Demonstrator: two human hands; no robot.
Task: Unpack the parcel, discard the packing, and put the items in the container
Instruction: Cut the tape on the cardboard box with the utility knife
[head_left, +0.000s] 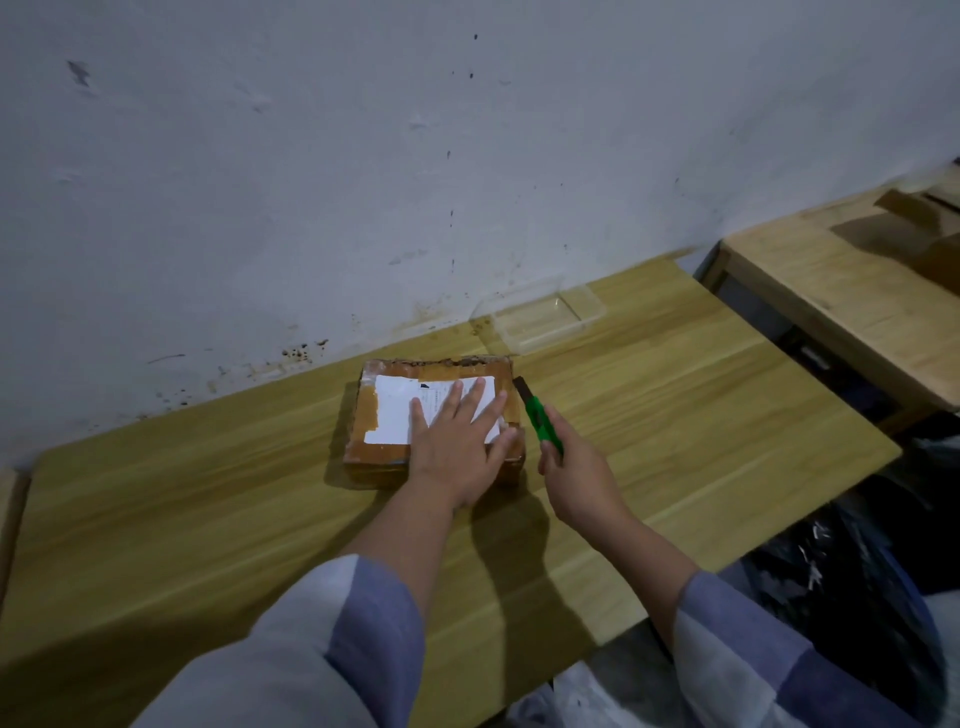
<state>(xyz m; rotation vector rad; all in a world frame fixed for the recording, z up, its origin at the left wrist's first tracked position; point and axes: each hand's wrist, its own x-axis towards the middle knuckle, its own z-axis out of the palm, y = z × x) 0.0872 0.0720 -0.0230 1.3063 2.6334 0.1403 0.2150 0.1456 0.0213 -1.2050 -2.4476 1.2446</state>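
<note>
Flat under left hand (457, 447): parcel (384, 410).

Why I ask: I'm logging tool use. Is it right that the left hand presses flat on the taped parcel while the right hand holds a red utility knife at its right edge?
Not quite: the head view shows the utility knife is green, not red. The rest holds: the left hand presses flat on the taped parcel, and the right hand holds the knife at its right edge.

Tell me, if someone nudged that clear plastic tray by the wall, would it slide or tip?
The clear plastic container would probably slide rather than tip: it looks shallow and wide, sitting flat on the smooth wooden table. It seems thin-walled and empty, so likely light and a little flexible when lifted. Nothing round about it, so rolling seems unlikely.
</note>
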